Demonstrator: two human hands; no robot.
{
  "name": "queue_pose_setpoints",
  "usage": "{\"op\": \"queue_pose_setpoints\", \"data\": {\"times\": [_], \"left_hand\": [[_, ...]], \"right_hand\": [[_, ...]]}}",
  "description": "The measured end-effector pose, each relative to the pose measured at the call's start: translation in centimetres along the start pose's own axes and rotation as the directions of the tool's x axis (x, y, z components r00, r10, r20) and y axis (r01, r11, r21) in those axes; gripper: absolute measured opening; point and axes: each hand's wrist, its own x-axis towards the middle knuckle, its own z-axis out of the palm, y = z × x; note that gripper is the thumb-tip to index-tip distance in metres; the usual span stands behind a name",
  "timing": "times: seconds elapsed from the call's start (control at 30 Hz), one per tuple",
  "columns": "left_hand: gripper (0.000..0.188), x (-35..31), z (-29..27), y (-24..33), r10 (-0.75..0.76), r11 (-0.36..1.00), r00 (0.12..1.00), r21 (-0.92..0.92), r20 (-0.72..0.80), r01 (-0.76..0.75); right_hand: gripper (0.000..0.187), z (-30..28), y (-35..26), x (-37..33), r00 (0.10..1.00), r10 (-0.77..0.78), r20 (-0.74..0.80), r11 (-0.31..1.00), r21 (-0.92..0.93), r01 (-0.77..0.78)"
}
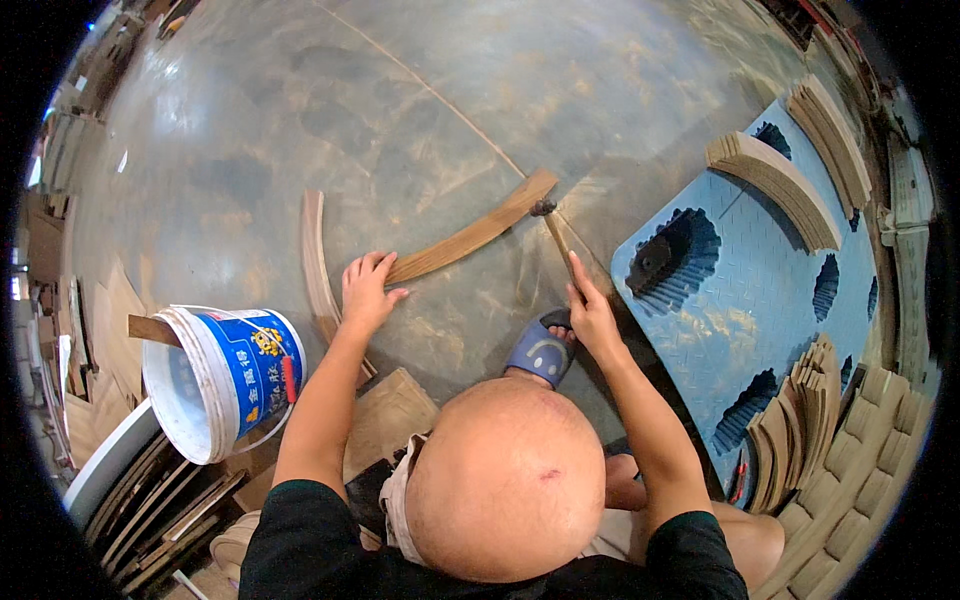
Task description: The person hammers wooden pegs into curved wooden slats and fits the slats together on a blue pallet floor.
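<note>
My left hand (368,290) grips the near end of a curved wooden piece (470,236), its thumb out to one side. The piece bows away to the upper right above the floor. In my right hand (591,308) is a wooden-handled tool (556,232) with a small dark head; its exact kind is unclear. The dark head touches or lies very near the far end of the curved piece. Another curved wooden piece (316,255) is just left of my left hand, its lower part hidden behind my forearm.
A white and blue bucket (205,385) stands at the left, a wooden strip in its mouth. Curved wood offcuts (135,500) lie below it. At the right, a blue panel (690,345) with dark ridged hollows bears stacks of curved pieces (778,185). My slippered foot (541,350) is between my hands.
</note>
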Motion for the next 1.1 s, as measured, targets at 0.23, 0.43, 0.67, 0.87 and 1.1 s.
{"op": "queue_pose_setpoints", "data": {"times": [0.23,0.43,0.67,0.87,1.1], "left_hand": [[0.056,4.2,1.6,6.3,0.031,0.988,0.994,-0.150,-0.109,-0.047],[0.055,8.8,2.9,12.9,0.055,0.975,0.992,-0.210,-0.114,-0.078],[0.045,6.8,3.9,11.3,0.190,0.976,0.976,-0.087,-0.104,-0.199],[0.042,6.4,4.5,11.2,0.221,0.975,0.966,-0.003,-0.137,-0.224],[0.041,6.3,4.5,11.5,0.251,0.968,0.954,0.023,-0.166,-0.251]], "right_hand": [[0.070,0.4,3.8,2.1,0.872,-0.489,-0.036,0.838,-0.296,0.458],[0.074,0.7,-0.1,1.2,0.887,-0.460,0.039,0.783,-0.454,0.426],[0.074,1.3,0.7,1.5,0.853,-0.521,0.010,0.759,-0.453,0.469],[0.075,2.3,0.8,1.8,0.859,-0.502,0.106,0.723,-0.493,0.483],[0.078,2.1,2.7,3.5,0.904,-0.403,0.145,0.708,-0.577,0.408]]}}
